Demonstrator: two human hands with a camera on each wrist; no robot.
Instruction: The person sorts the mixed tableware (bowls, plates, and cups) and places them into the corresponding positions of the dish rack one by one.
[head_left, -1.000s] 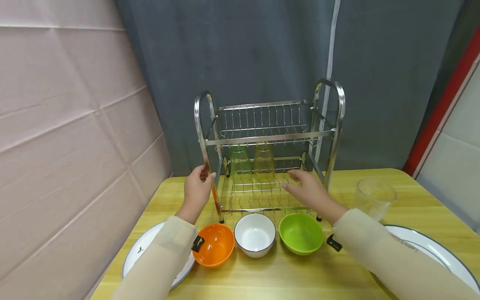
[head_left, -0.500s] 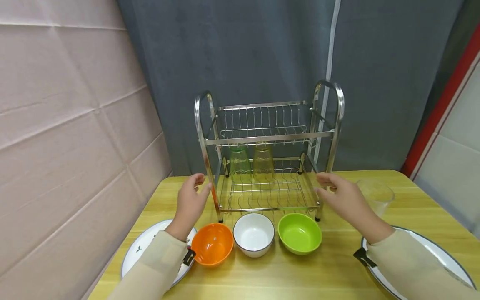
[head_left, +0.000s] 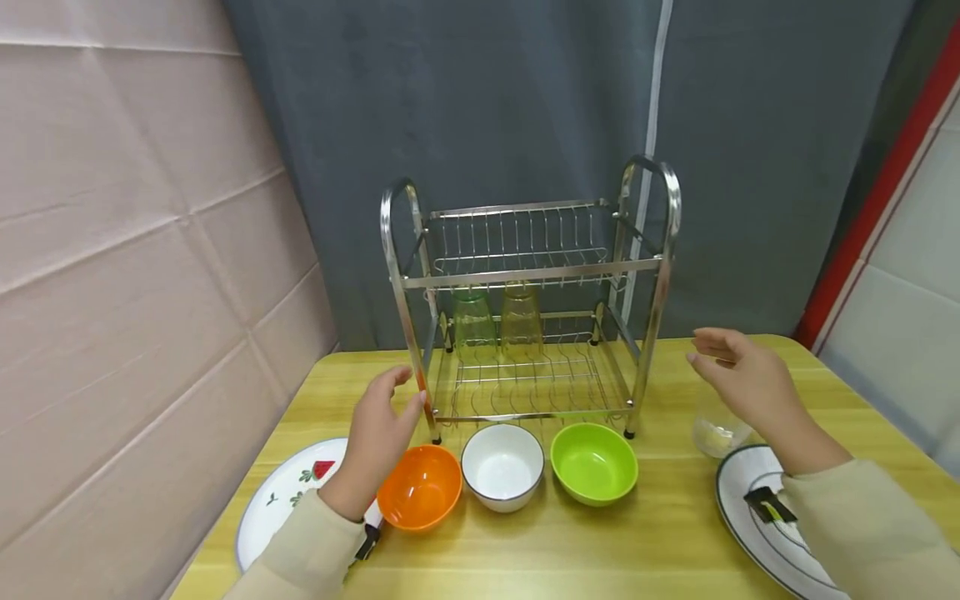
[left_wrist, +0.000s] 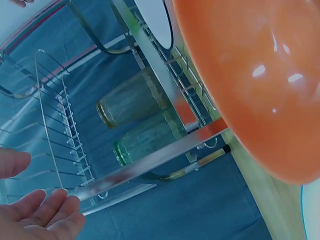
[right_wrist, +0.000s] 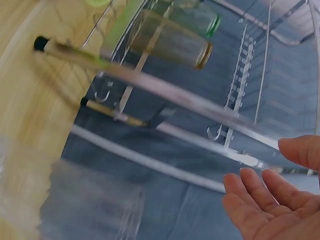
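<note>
My left hand (head_left: pixel 375 437) hovers by the front left leg of the metal dish rack (head_left: pixel 532 273), with thumb and fingers apart and nothing held. An orange bowl (head_left: pixel 420 493) lies just below it. On the right, my right hand (head_left: pixel 753 390) is raised over the clear glass (head_left: pixel 714 435), partly hiding it, and its fingers hold nothing. That clear glass (right_wrist: pixel 92 200) looks blurred in the right wrist view, apart from the fingers. Upside down on the rack's lower tier stand a green glass (head_left: pixel 475 332) and a yellow glass (head_left: pixel 521 327).
A white bowl (head_left: pixel 502 468) and a lime green bowl (head_left: pixel 594 467) line up beside the orange one before the rack. One patterned plate (head_left: pixel 273 492) lies at left, partly under my sleeve; another plate (head_left: pixel 738 479) lies at right. A grey curtain (head_left: pixel 480 100) hangs behind.
My right hand has moved from the rack's lower tier rightward to the clear glass. The left hand has drawn back slightly from the rack's leg and lowered.
</note>
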